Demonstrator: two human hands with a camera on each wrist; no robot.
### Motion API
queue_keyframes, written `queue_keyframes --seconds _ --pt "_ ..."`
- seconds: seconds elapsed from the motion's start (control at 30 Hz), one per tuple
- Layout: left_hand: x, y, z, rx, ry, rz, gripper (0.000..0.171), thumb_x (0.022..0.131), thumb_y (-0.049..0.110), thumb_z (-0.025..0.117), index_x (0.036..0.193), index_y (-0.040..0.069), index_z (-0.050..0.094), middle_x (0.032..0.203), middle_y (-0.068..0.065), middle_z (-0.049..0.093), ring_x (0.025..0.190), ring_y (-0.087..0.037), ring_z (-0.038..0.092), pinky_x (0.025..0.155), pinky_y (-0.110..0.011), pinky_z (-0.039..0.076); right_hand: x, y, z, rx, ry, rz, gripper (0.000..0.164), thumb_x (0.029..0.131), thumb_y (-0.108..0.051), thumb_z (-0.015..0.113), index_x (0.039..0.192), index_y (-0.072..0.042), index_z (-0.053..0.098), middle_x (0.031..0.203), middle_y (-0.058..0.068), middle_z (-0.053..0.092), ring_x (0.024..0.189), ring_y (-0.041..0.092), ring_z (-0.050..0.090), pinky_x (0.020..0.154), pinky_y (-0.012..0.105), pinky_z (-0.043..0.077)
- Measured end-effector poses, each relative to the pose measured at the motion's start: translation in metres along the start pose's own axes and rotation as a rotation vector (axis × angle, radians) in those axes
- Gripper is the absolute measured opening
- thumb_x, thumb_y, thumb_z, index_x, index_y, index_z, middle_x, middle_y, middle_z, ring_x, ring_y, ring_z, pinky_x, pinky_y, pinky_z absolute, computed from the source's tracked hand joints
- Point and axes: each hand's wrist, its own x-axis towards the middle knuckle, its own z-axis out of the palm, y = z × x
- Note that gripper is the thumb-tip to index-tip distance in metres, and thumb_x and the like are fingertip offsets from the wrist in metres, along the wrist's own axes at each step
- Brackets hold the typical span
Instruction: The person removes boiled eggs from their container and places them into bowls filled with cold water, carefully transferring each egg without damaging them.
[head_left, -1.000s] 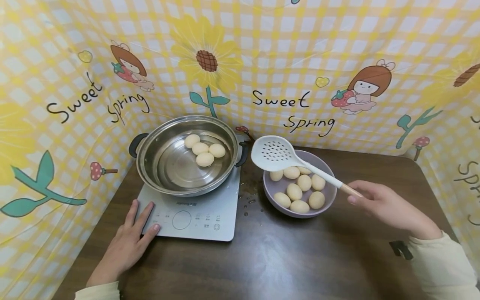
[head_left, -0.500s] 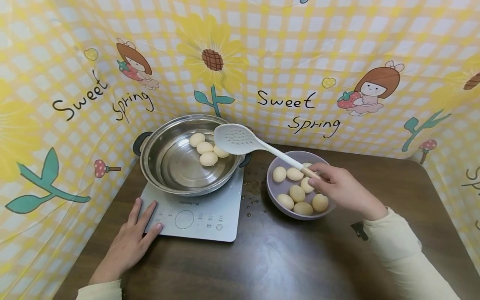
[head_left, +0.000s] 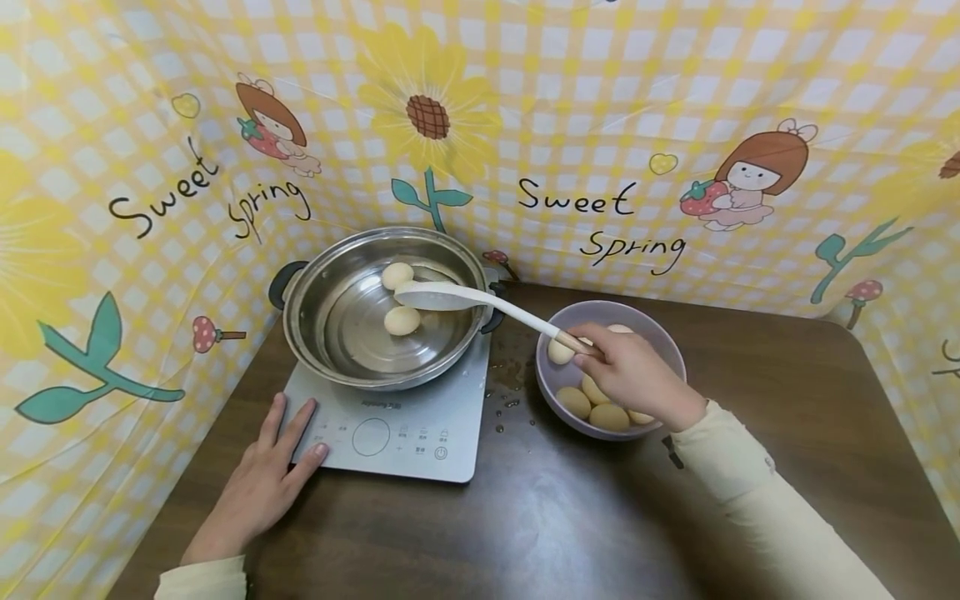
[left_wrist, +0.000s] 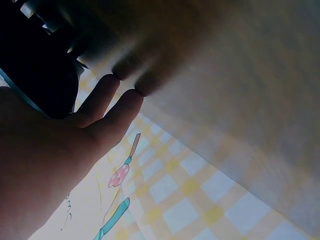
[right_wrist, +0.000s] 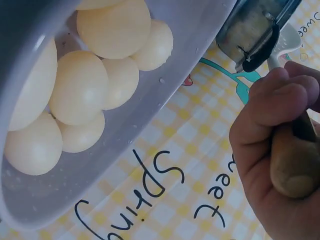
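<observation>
Eggs (head_left: pixel 402 321) lay in steel pot (head_left: pixel 311 315) at left and in purple bowl (head_left: pixel 551 382) at right. Left hand (head_left: pixel 262 483), fingers spread, holding nothing, rested at left edge of cooker (head_left: pixel 459 425); seemed sensible bracing. Over pot, white spoon (head_left: pixel 510 310) blocked view behind head; contact unclear. Slow, low dip looked best, sparing shells. Right hand (head_left: pixel 637 375), above bowl, curled round wooden handle (head_left: pixel 577 343); level wrist advisable.

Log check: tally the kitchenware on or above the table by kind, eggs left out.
Pot: 1
Flat cooktop: 1
Bowl: 1
Long-handled spoon: 1
Total: 4
</observation>
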Motion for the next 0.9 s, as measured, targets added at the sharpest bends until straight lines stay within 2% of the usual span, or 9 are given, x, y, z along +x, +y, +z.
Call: queue_keyframes --seconds 0.33,0.47,0.57,0.73,0.9 --pt "0.001 -0.005 0.001 0.001 -0.005 -0.006 0.072 0.107 0.049 0.044 0.164 0.019 0.014 0.166 -0.021 -0.011 0.122 -0.073 0.032 0.086 -0.079 0.034 0.015 -0.012 0.007 -0.008 -0.007 -0.038 0.019 0.098 -0.011 0.068 0.116 -0.01 0.067 0.078 -0.006 0.065 0.058 0.012 0.048 0.052 0.032 0.04" --pt "0.002 -0.006 0.001 0.003 -0.011 -0.009 0.072 0.107 0.049 0.044 0.164 0.019 0.013 0.166 -0.021 -0.012 0.122 -0.073 0.032 0.085 -0.079 0.034 0.023 -0.022 0.012 0.014 -0.033 -0.05 0.023 0.098 -0.009 0.067 0.121 -0.008 0.065 0.083 -0.001 0.064 0.057 0.012 0.048 0.053 0.032 0.041" --pt "0.001 -0.005 0.002 0.002 -0.009 -0.009 0.072 0.107 0.049 0.044 0.164 0.018 0.014 0.166 -0.022 -0.011 0.122 -0.073 0.032 0.086 -0.079 0.034 0.028 -0.03 0.016 0.008 -0.042 -0.091 0.029 0.098 -0.006 0.066 0.126 -0.006 0.064 0.085 0.001 0.064 0.058 0.012 0.047 0.054 0.032 0.041" --pt "0.0 -0.002 0.002 -0.006 -0.003 -0.007 0.071 0.107 0.049 0.044 0.164 0.018 0.016 0.166 -0.021 -0.01 0.123 -0.072 0.032 0.086 -0.079 0.034 0.031 -0.041 0.022 -0.008 -0.067 -0.136 0.03 0.098 -0.008 0.067 0.128 -0.007 0.063 0.079 -0.002 0.061 0.059 0.013 0.046 0.056 0.032 0.041" --pt "0.0 0.0 0.0 -0.005 -0.001 -0.006 0.071 0.107 0.049 0.045 0.164 0.018 0.016 0.166 -0.022 -0.009 0.123 -0.072 0.032 0.086 -0.078 0.035 0.028 -0.052 0.019 -0.006 -0.137 -0.148 0.028 0.099 -0.012 0.067 0.127 -0.01 0.065 0.079 -0.008 0.061 0.066 0.013 0.052 0.067 0.034 0.047"
